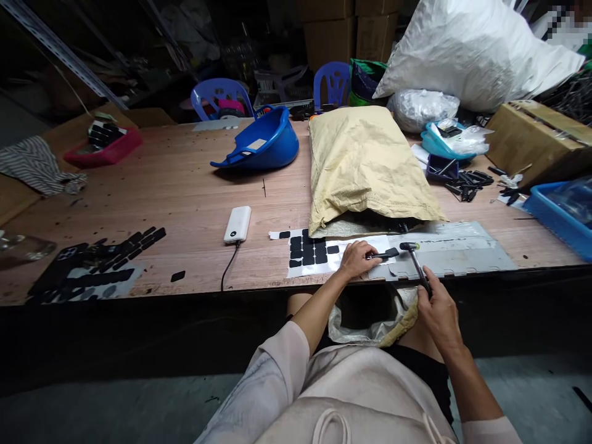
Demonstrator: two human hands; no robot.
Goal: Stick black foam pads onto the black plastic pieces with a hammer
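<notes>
Near the table's front edge, my left hand is closed on a small black part that points right over a grey sheet. My right hand grips the handle of a small hammer; its head is just right of the black part, apart from it. Left of my left hand lies a white sheet with rows of black stickers. A yellowish sack lies behind my hands, with dark pieces at its opening.
A white power bank with a cable lies left. Behind it stands a blue basin. Black strips lie far left. A blue tray and a cardboard box are right. An open sack hangs at my lap.
</notes>
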